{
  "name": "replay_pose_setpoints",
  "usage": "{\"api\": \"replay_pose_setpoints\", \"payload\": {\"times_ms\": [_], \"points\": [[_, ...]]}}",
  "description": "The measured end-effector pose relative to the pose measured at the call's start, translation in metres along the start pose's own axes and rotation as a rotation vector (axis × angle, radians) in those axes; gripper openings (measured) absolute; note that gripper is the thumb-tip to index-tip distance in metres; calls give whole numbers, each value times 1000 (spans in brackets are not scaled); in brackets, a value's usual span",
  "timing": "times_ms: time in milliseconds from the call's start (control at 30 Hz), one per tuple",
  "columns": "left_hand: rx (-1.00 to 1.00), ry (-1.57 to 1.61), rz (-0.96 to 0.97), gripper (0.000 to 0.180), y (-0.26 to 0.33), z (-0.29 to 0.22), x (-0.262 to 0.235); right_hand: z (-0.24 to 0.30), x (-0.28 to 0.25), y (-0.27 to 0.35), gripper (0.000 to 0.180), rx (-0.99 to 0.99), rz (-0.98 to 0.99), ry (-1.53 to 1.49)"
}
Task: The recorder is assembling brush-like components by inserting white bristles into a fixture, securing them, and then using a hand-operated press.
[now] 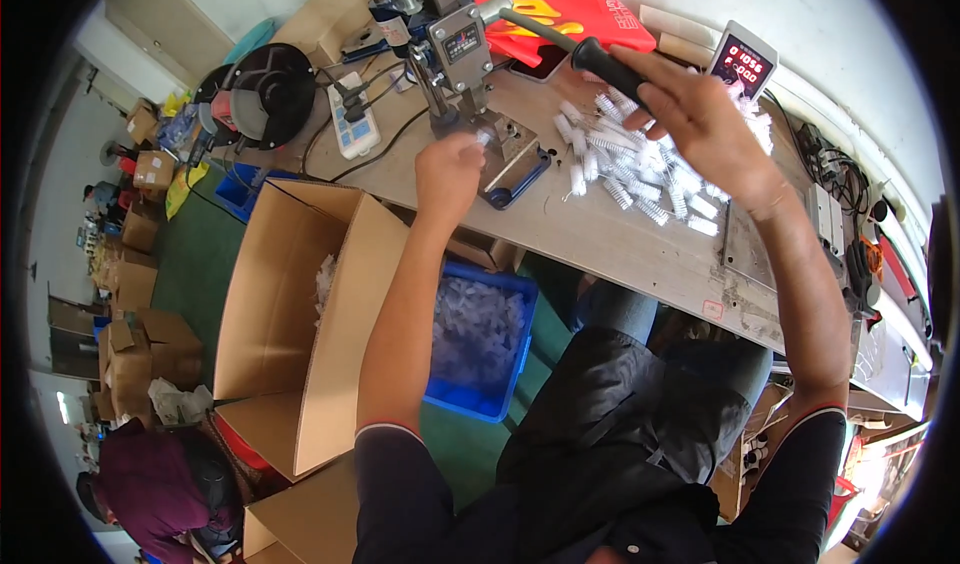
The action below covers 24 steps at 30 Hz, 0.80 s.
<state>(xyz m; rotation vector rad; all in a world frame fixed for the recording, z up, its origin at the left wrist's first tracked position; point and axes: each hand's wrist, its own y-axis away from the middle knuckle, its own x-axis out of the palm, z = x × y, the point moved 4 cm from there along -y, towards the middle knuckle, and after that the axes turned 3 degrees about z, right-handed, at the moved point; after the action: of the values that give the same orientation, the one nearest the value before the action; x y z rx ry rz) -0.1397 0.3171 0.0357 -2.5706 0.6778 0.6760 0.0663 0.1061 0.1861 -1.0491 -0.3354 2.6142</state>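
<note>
My left grip (448, 176) pinches a pale piece (484, 137) at the press (460, 49). From here I see my right grip (705, 119) loosely round its black handle (600, 64).

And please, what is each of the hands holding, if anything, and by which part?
Right hand: the lever, by the end of its black grip. Left hand: seemingly a small pale piece; its held part is hidden.

Counter (742, 61) shows digits (750, 62) (red).

one press (460, 44), one red-lit display (742, 62), dozens of white coils (650, 176)
</note>
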Motion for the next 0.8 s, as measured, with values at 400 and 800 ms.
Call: {"api": "replay_pose_setpoints", "payload": {"times_ms": [400, 800], "points": [[-1, 232, 86, 18, -4, 13, -5, 10, -7, 6, 36, 49, -133, 96], [-20, 196, 129, 18, -2, 0, 0, 32, -33, -25, 45, -94, -228, 305]]}}
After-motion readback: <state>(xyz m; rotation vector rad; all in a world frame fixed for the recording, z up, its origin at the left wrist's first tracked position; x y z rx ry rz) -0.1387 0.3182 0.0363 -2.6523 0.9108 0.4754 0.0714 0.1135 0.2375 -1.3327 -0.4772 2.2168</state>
